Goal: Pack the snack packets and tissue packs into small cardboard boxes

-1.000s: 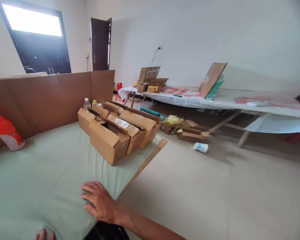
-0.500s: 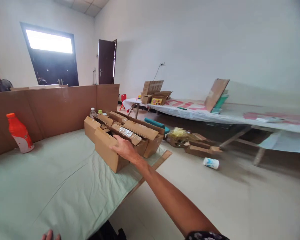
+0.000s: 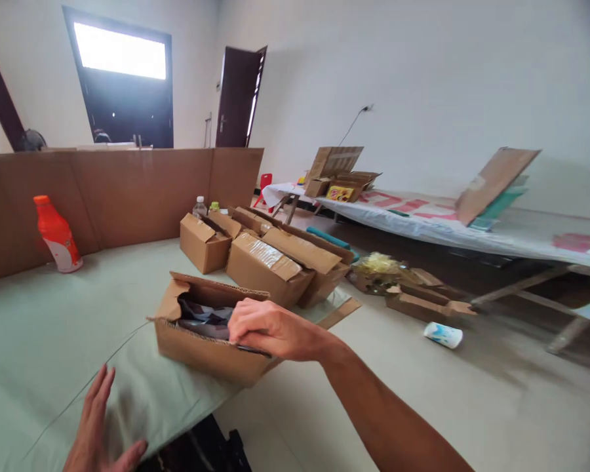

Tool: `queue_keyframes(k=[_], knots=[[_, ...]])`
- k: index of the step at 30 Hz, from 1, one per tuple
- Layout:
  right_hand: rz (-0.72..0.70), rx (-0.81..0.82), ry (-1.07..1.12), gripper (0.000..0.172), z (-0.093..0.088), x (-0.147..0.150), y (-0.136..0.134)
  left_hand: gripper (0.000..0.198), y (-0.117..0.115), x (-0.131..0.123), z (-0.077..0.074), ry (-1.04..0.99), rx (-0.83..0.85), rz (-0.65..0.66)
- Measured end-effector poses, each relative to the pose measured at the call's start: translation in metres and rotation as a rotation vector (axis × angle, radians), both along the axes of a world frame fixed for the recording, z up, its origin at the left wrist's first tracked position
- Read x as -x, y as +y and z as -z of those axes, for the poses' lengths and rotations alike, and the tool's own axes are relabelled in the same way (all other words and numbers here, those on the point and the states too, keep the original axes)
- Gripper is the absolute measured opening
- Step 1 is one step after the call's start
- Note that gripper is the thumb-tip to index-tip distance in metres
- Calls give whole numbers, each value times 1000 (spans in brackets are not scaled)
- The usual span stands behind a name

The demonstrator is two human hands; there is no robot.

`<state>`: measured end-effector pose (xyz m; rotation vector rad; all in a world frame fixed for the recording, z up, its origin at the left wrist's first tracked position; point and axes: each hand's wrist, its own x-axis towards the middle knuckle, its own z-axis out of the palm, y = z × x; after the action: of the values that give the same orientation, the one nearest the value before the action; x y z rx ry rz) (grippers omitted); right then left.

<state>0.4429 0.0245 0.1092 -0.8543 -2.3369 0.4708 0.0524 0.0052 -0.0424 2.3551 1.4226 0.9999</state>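
Observation:
An open cardboard box (image 3: 201, 351) with dark packets inside sits near the front edge of the green-covered table (image 3: 44, 328). My right hand (image 3: 268, 328) grips the box's right rim, fingers curled over the edge. My left hand (image 3: 96, 429) hovers flat and open just left of the box, above the cloth. Behind the box stand several more cardboard boxes (image 3: 265, 262), some sealed with tape.
An orange bottle (image 3: 56, 233) stands at the back left against a brown cardboard partition (image 3: 128, 190). A long table (image 3: 447, 223) with boxes and cardboard runs along the right wall. Boxes (image 3: 413, 301) and a white cup (image 3: 442, 334) lie on the floor.
My right hand has pulled one box out of the stack toward me, and it now sits open near the table's edge. My left hand has risen into view beside it.

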Motion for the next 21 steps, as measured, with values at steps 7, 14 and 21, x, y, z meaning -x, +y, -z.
queue_keyframes(k=[7, 14, 21], knots=[[-33, 296, 161, 55, -18, -3, -9, 129, 51, -40, -35, -168, 350, 355], [110, 283, -414, 56, -26, 24, 35, 135, 70, -65, -37, -249, 418, 437], [6, 183, -771, 31, -7, 50, 16, 135, 43, -45, -16, -69, 278, 407]])
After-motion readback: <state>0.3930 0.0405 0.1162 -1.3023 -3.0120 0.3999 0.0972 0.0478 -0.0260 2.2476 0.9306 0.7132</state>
